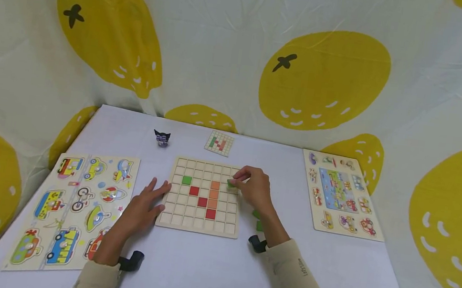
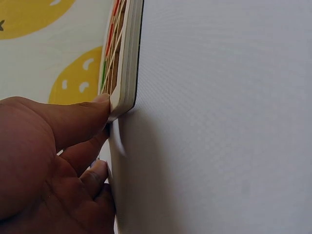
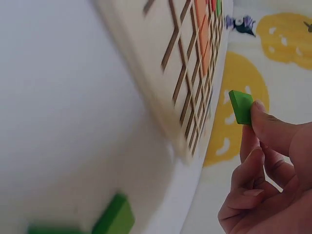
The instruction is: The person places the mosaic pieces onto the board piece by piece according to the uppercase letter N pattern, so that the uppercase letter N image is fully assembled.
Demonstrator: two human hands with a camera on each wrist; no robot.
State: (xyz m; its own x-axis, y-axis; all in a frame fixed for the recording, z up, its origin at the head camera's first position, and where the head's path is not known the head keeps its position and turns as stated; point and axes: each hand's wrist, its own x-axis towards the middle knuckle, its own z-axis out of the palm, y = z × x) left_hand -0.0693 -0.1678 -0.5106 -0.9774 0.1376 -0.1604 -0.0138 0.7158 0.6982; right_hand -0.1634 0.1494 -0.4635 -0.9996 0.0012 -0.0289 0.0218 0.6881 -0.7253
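Observation:
A wooden grid board [image 1: 179, 210] lies in the middle of the table, with a green tile [image 1: 186, 180], red tiles [image 1: 194, 191] and orange tiles [image 1: 214, 194] in its squares. My left hand [image 1: 146, 206] rests at the board's left edge, its thumb and fingers touching the rim and holding nothing up. Over the board's right side, my right hand [image 1: 256, 189] pinches a green square tile [image 3: 241, 107] between thumb and fingers. The tile is raised above the board in the right wrist view. Loose green tiles [image 1: 259, 226] lie beside the board, near my right wrist.
A small pattern card [image 1: 219, 143] lies behind the board, with a dark figurine [image 1: 162, 138] to its left. A vehicle puzzle board [image 1: 96, 179] lies at the left. Another picture puzzle [image 1: 310, 192] lies at the right. A lemon-print cloth [image 1: 214, 65] hangs behind the table.

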